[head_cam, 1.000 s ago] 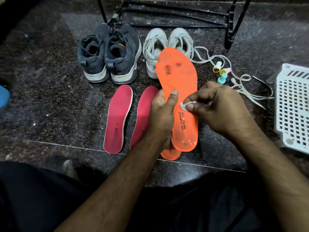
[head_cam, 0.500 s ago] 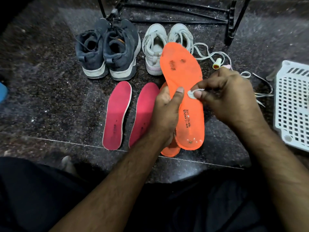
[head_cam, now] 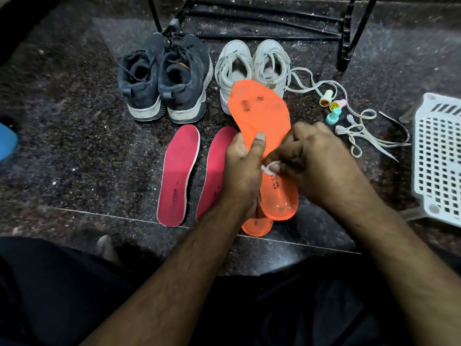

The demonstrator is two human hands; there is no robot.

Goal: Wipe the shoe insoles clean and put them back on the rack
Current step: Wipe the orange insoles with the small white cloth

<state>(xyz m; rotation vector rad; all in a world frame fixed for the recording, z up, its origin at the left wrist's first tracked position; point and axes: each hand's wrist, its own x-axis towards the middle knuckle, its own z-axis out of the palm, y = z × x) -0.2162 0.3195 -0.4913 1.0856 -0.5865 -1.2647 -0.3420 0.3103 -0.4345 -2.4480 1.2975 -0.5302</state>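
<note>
Single view only, head-worn, wide-angle. Looks forward and steeply down at the floor [head_cam: 62,126] from above the person's lap, which fills the bottom of the frame. Both forearms enter from the bottom edge; left hand [head_cam: 243,168] and right hand [head_cam: 315,161] sit near centre, close to the lens. Rack [head_cam: 346,46] legs cut off at the top edge; white basket [head_cam: 439,156] cropped at right edge. Straight lines bow toward the frame edges
</note>
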